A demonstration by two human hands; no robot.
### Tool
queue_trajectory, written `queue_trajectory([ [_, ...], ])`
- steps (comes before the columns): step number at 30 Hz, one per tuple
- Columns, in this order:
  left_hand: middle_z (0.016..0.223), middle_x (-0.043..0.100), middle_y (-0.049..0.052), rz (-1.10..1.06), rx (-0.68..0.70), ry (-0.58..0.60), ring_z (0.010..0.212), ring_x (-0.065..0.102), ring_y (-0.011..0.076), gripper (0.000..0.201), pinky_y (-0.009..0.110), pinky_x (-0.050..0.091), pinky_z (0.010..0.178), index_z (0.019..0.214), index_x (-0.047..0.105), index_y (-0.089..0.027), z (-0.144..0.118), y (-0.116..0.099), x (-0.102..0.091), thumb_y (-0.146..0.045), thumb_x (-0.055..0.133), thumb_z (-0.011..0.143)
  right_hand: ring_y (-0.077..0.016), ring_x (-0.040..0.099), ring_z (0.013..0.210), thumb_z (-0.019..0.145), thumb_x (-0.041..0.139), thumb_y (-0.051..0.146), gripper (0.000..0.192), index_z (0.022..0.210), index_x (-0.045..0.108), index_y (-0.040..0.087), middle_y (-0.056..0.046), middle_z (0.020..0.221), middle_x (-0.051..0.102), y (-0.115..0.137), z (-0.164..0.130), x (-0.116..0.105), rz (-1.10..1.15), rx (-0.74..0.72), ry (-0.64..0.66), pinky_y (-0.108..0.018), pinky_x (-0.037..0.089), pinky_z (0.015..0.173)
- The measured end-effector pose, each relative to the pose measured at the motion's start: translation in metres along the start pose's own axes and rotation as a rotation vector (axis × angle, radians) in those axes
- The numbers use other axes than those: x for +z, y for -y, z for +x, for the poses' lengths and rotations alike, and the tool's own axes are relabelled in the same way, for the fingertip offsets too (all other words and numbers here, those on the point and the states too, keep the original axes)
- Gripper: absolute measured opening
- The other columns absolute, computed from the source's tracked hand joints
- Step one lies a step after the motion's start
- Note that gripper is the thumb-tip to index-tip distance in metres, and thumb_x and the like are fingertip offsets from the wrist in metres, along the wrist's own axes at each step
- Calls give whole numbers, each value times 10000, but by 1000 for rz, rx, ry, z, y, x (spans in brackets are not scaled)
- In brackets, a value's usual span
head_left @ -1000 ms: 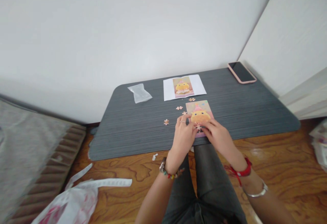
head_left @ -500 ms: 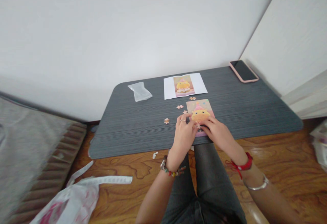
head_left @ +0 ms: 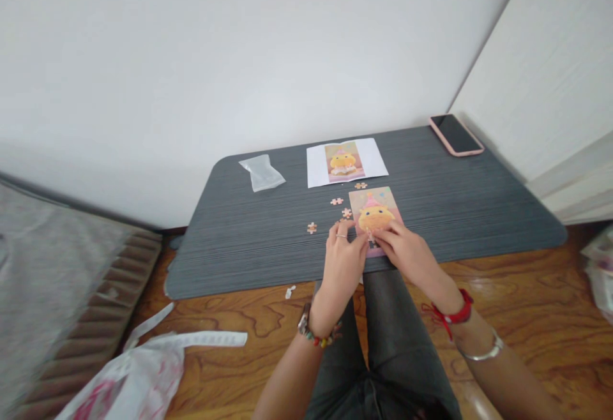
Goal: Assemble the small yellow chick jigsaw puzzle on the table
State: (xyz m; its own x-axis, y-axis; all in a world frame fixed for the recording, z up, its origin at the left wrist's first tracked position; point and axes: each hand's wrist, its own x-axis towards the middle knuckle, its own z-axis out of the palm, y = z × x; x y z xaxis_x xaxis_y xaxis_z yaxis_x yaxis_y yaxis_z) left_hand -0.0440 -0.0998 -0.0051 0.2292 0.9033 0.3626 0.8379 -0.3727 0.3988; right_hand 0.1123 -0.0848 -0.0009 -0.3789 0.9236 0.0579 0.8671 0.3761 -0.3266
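Note:
A nearly whole jigsaw puzzle [head_left: 376, 217] lies near the table's front edge, showing a yellow plush figure in a pink party hat. A gap shows in its lower part. My left hand [head_left: 342, 260] grips its left side, fingers bent at the edge and thumb on the surface. From the right, my right hand [head_left: 407, 249] reaches over the lower half, its thumb and fingers closed on a small jigsaw piece [head_left: 370, 237], which the fingertips partly hide. Several loose pieces lie around, such as a pink one [head_left: 336, 201] and another [head_left: 312, 228] farther left.
Behind the puzzle lies a folded sheet [head_left: 316, 166] with the same picture. A clear plastic bag [head_left: 262, 173] is at the left and a pink-cased phone [head_left: 456, 135] at the back right of the dark table [head_left: 249, 241]. A white bag [head_left: 148, 369] rests on the floor.
My left fingers have drawn back slightly toward me, showing more of a loose piece beside the puzzle. My right fingertips have shifted a little over the puzzle's lower part.

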Motion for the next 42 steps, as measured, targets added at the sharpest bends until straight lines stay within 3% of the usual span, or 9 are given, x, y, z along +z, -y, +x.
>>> queue_trajectory([
  [6,1139,487,78,36,0,41,1090,417,247,248,459,439,935,1017,638,-243,-3,-4,-2,-128,525,829,-171,611,838,909,372,213,324,1086,643,234,-74,1056,611,2,-2,-1,-62,7,27,-247,455,647],
  [14,1174,497,107,97,-17,96,1108,428,276,240,483,465,882,1040,628,-224,-2,-9,-5,-162,487,856,-186,623,758,903,328,162,360,1129,606,197,-101,1041,595,12,-3,-9,-250,-2,121,-264,444,584],
  [34,1186,491,112,143,-34,140,1123,426,275,262,434,473,865,1090,585,-207,-4,-14,-5,-168,475,856,-197,627,781,904,329,143,341,1111,600,158,-114,1018,595,18,-2,-12,-314,-21,147,-266,446,590],
  [42,1203,518,109,235,15,154,1132,428,288,272,429,473,871,1121,569,-183,-6,-15,-4,-180,458,872,-211,630,804,882,354,91,352,1156,574,111,-155,1055,599,17,-5,-9,-341,-100,141,-296,482,651],
])
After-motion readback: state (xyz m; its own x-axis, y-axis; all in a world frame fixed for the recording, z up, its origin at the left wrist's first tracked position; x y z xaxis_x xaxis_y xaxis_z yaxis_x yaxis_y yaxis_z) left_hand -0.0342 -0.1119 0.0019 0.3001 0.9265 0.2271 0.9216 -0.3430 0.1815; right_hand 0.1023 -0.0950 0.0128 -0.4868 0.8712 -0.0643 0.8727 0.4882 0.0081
